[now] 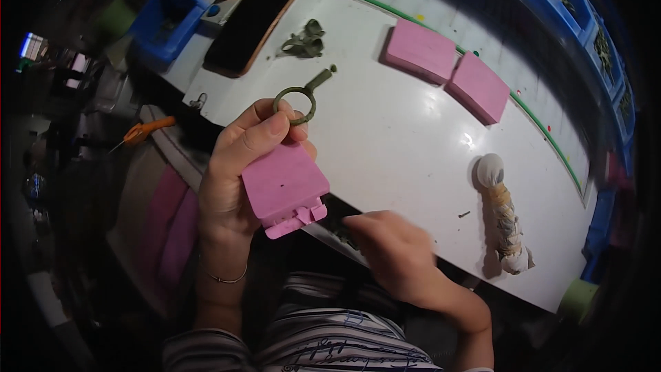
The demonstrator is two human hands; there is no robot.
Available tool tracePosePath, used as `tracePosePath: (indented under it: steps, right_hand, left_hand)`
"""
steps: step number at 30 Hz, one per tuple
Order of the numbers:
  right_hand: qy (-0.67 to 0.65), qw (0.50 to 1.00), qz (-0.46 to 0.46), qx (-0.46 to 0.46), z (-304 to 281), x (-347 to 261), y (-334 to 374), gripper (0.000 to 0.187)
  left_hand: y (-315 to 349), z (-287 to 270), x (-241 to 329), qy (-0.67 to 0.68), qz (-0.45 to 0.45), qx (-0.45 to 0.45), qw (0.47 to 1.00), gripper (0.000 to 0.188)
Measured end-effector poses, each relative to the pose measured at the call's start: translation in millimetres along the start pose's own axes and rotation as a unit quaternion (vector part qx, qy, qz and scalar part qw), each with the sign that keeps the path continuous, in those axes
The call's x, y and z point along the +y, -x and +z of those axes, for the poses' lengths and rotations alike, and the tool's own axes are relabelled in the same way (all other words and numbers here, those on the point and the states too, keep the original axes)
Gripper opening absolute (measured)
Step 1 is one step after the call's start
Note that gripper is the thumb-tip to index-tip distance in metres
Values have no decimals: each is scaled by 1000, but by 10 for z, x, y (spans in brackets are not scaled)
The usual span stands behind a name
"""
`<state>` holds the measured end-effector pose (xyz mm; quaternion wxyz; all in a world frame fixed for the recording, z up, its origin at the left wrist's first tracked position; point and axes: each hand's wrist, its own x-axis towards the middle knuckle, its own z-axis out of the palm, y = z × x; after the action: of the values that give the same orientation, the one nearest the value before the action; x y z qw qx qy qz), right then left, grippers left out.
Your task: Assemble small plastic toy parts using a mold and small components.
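My left hand (pixel 237 158) is closed. Thumb and fingertips pinch a dark green wax ring (pixel 313 107) with a short stem pointing up and right. The same hand also holds a pink rubber mold block (pixel 286 182) against the palm, below the ring. Uneven, interlocking tabs show along the block's lower edge. To the right, at the table's front edge, my right hand (pixel 396 251) is blurred with its fingers curled toward the block, not touching it. Whether anything is between those fingers cannot be made out.
Two pink mold blocks (pixel 422 52) lie on the white table (pixel 392 145). At right is a cloth-wrapped pouch (pixel 506 217). Behind my left hand are a phone (pixel 255 24), green wax pieces (pixel 306 40) and a blue bin (pixel 169 24). An orange-handled tool (pixel 148 129) sits left; blue trays (pixel 599 34) line the far right.
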<state>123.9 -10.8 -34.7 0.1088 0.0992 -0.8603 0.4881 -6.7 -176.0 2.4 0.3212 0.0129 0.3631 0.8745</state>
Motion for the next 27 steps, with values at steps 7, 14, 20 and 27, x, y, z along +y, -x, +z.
tracePosePath:
  steps: [7, 14, 20, 27]
  right_hand:
    - [122, 960, -90, -235, 1017, 482, 99, 21]
    - [-77, 993, 22, -81, 1103, 575, -9, 26]
    - [125, 974, -127, -140, 912, 479, -92, 20]
    - [-35, 974, 211, -71, -322, -365, 29, 22]
  left_hand:
    - [273, -115, -107, -37, 27, 51, 998, 15]
    - [199, -44, -208, -39, 5, 12, 999, 21]
    - [148, -9, -231, -30, 10, 7, 999, 23]
    - [98, 105, -219, -67, 3, -18, 998, 24]
